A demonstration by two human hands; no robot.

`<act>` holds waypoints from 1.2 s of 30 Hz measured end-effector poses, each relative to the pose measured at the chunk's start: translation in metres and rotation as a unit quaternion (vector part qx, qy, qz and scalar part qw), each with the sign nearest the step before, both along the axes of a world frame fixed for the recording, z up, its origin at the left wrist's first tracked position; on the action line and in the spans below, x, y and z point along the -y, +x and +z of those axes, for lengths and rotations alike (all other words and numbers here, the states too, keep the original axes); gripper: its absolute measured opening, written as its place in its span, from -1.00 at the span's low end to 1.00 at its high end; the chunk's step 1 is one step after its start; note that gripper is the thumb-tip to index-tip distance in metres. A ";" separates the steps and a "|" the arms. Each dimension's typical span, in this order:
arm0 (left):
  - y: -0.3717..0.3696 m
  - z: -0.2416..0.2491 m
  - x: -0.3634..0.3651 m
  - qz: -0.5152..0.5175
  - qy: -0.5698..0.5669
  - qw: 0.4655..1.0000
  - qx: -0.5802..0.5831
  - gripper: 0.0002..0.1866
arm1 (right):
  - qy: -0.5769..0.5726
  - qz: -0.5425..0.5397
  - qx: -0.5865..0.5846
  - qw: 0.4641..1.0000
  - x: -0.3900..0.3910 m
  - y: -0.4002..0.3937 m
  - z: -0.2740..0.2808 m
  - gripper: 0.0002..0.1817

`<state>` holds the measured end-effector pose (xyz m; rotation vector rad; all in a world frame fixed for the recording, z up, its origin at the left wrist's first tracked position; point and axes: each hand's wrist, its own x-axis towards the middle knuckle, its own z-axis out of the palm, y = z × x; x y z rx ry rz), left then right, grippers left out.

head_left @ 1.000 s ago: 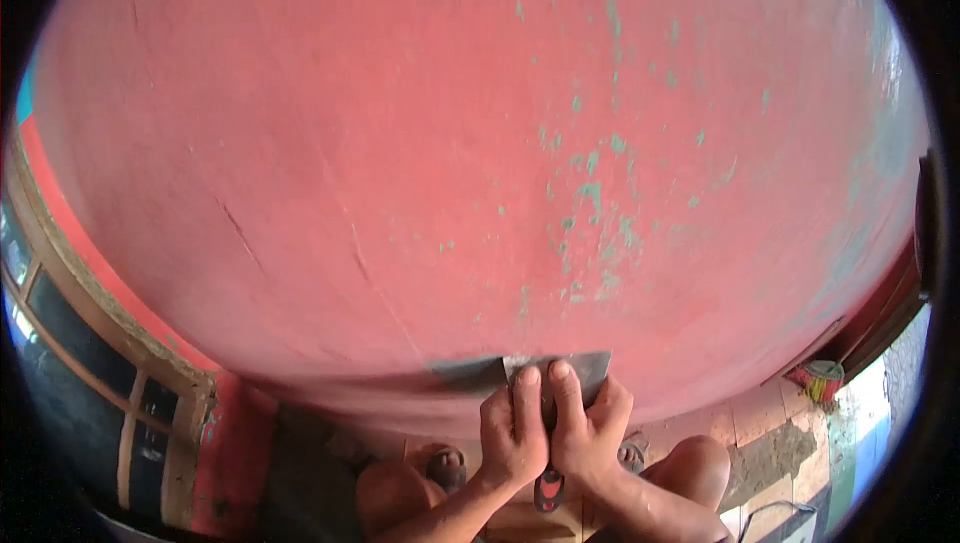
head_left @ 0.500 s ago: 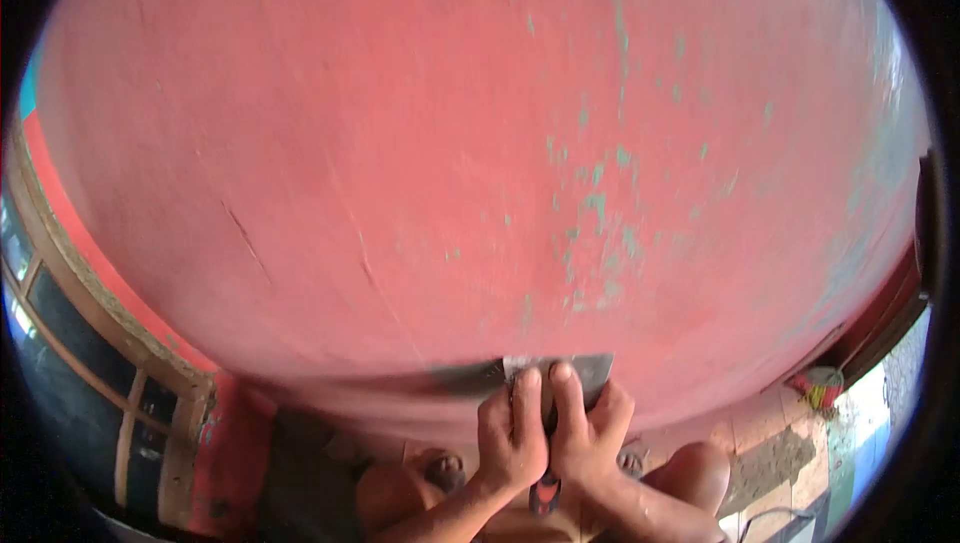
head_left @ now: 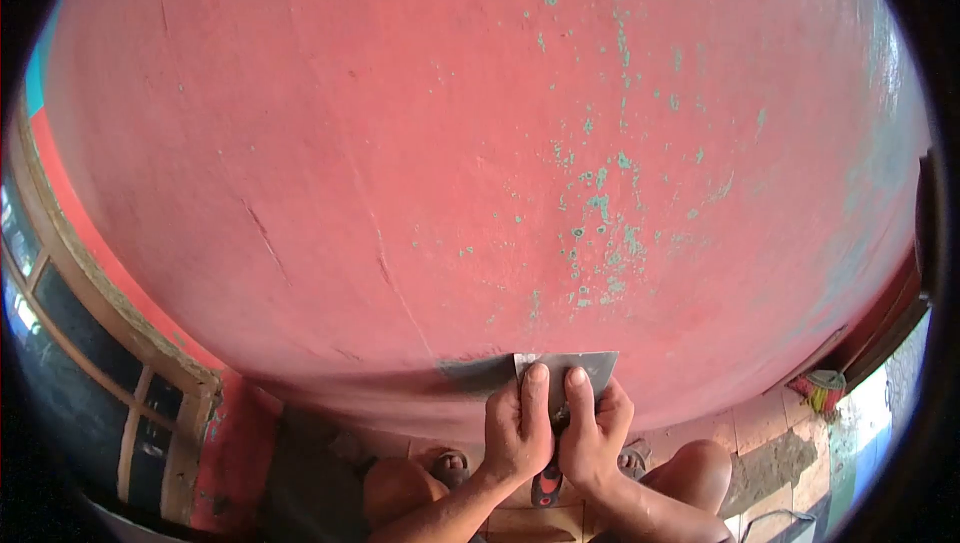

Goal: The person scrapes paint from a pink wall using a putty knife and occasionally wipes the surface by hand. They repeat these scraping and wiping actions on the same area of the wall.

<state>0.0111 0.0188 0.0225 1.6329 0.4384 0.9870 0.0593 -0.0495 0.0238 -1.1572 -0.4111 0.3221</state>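
Note:
A wide scraper (head_left: 568, 361) with a metal blade rests its top edge against the low part of the red painted wall (head_left: 420, 143). My left hand (head_left: 520, 428) grips it from the left, thumb laid along the blade. From the right, my right hand (head_left: 595, 433) holds the same scraper, its thumb also pointing up the blade. The black and red handle (head_left: 547, 486) hangs down between my wrists. Left of the blade, a dark grey patch (head_left: 475, 375) marks the wall. Green flecks (head_left: 600, 205) speckle the red paint above the scraper.
A wood-framed window (head_left: 130, 393) stands at the left. At the right, a broom head with coloured bristles (head_left: 825, 391) lies by the wall's foot. My bent knees and sandalled feet (head_left: 450, 468) are close below, on a tiled floor (head_left: 765, 428).
The wall and window have shifted slightly right in view, along with my hands and the scraper. More of the blade's face shows between my thumbs, which sit farther apart.

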 end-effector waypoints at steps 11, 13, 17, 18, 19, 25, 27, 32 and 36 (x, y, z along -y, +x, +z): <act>-0.005 -0.006 0.027 0.062 -0.104 0.993 0.012 -0.65 | -0.026 0.029 -0.024 0.999 0.012 -0.004 -0.005 -0.70; -0.013 -0.019 0.026 0.012 -0.122 0.992 -0.009 -0.68 | -0.039 0.040 -0.038 0.998 0.015 -0.002 -0.009 -0.70; -0.019 -0.024 0.033 0.033 0.023 0.997 -0.068 -0.72 | -0.042 0.044 -0.029 0.998 0.015 0.003 -0.013 -0.69; -0.020 -0.026 0.033 0.037 0.046 0.995 -0.083 -0.73 | -0.041 0.040 -0.022 0.998 0.015 0.002 -0.012 -0.69; -0.018 -0.034 0.032 0.040 0.045 0.996 -0.070 -0.72 | -0.043 0.035 -0.020 0.998 0.014 0.002 -0.014 -0.70; -0.014 -0.034 0.031 0.079 0.005 0.995 -0.063 -0.68 | -0.076 0.008 0.017 0.997 0.010 0.000 -0.018 -0.71; -0.013 -0.023 0.033 0.057 -0.137 0.986 -0.076 -0.67 | -0.085 0.016 0.013 0.996 0.012 0.000 -0.008 -0.70; -0.010 -0.034 0.028 0.054 -0.085 0.994 -0.039 -0.66 | -0.081 -0.014 0.037 0.996 0.011 0.001 -0.019 -0.69; 0.000 -0.026 0.023 0.062 -0.028 0.998 -0.002 -0.63 | -0.071 -0.024 0.078 0.994 0.004 0.007 -0.018 -0.70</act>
